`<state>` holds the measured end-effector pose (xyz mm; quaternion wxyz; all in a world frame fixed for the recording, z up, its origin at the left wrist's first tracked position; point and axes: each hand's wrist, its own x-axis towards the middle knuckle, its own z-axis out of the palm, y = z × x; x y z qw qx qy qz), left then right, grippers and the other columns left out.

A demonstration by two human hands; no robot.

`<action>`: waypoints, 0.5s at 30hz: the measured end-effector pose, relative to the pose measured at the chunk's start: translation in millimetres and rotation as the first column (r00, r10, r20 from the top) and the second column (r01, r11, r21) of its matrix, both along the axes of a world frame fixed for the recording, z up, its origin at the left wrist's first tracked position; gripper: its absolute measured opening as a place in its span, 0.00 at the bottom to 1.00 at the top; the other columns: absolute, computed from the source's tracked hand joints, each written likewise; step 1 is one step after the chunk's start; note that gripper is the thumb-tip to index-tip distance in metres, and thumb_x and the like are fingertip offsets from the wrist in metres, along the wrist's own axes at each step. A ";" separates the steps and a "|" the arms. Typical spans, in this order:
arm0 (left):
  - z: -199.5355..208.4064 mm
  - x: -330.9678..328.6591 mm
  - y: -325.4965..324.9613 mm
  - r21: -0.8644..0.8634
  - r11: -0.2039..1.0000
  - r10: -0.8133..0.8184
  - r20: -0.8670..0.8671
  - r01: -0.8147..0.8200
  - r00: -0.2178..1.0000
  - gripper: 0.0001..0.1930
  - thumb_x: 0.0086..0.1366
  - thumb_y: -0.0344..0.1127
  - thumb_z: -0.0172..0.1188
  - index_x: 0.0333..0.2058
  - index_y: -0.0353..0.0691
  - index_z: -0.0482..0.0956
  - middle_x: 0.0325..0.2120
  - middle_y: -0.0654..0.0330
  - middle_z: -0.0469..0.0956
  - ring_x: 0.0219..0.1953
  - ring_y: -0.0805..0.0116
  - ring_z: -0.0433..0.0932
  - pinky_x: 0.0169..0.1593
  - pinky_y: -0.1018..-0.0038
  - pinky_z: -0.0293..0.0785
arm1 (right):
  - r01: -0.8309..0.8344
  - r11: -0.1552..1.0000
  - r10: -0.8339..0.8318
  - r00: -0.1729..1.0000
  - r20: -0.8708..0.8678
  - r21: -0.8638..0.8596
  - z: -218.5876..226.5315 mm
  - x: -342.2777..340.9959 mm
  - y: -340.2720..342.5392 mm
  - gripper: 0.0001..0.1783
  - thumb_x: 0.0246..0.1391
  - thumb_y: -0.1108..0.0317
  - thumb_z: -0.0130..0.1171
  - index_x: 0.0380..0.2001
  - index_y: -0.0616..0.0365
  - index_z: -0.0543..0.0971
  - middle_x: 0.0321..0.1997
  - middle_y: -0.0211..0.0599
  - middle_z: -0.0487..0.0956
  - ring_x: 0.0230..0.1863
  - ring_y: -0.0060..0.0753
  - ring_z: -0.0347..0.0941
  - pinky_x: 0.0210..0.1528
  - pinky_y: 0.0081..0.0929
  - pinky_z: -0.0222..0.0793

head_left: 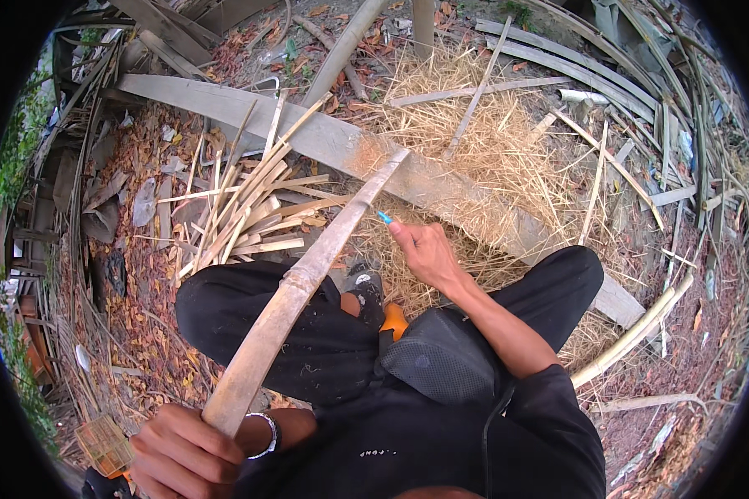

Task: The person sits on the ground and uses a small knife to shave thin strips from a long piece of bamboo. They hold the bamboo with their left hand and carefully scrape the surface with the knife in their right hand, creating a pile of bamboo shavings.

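My left hand (183,449), with a bracelet at the wrist, is wrapped round the near end of a long split piece of bamboo (295,287). The bamboo slants up and away to the right, and its far tip lies over a grey wooden plank (449,195). Beside that far end, my right hand (429,256) is closed in a fist with the thumb up. A small blue tip (384,216) sticks out by the thumb; the rest of what it holds is hidden. The right fist looks apart from the bamboo.
Thin split sticks (254,204) lie heaped left of the plank. Pale shavings (491,125) cover the ground beyond it. A black mesh-faced box (437,358) rests between my bent legs, near an orange object (394,320). Longer bamboo strips (637,337) lie at right; a woven cage (104,445) at lower left.
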<state>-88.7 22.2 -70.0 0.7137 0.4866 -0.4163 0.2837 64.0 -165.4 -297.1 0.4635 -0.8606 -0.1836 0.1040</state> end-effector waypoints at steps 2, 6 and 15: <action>9.5 4.0 5.4 0.140 0.990 -0.003 -0.063 0.011 0.998 0.21 0.60 0.44 0.47 0.09 0.50 0.58 0.02 0.72 0.57 0.03 0.81 0.53 0.11 0.81 0.59 | 0.126 0.980 -0.146 0.981 -0.129 -0.153 -18.9 21.8 -7.5 0.35 0.58 0.43 0.41 0.19 0.66 0.78 0.08 0.54 0.66 0.12 0.51 0.65 0.22 0.42 0.63; 14.6 3.3 14.0 0.268 0.960 -0.052 -0.131 0.086 0.990 0.19 0.61 0.45 0.48 0.12 0.49 0.62 0.03 0.70 0.59 0.04 0.79 0.53 0.13 0.77 0.62 | 0.070 0.998 -0.070 0.993 -0.097 -0.004 -7.7 15.1 -2.3 0.34 0.59 0.44 0.40 0.20 0.66 0.78 0.08 0.54 0.66 0.13 0.52 0.66 0.24 0.42 0.64; -0.6 -6.7 24.2 0.124 0.981 0.158 -0.085 -0.147 0.984 0.14 0.61 0.46 0.47 0.18 0.51 0.66 0.09 0.67 0.62 0.09 0.76 0.59 0.16 0.73 0.63 | 0.149 0.983 -0.147 0.989 0.026 -0.105 -17.8 28.9 6.2 0.36 0.58 0.41 0.40 0.20 0.66 0.79 0.03 0.45 0.60 0.07 0.37 0.55 0.16 0.40 0.57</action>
